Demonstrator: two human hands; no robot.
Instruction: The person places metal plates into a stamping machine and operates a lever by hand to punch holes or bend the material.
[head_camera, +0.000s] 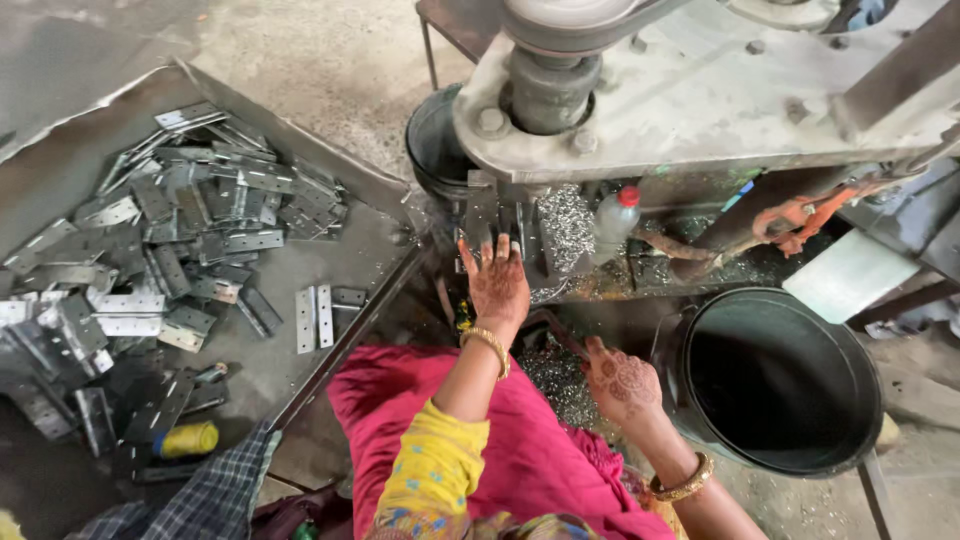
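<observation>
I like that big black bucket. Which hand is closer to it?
Right. The right hand is just beside the bucket, by its left rim. The left hand is farther away, up at the machine.

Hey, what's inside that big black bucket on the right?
The black bucket looks empty: only its dark inner wall and bottom show. The near rim shades part of the bottom, so anything small there is hidden. The right hand rests just outside its rim.

The machine (700, 90) is cut off by the top edge, the left hand (497, 285) hides part of the metal piece beneath its fingers, and the plaid cloth (190, 500) runs off the bottom.
</observation>
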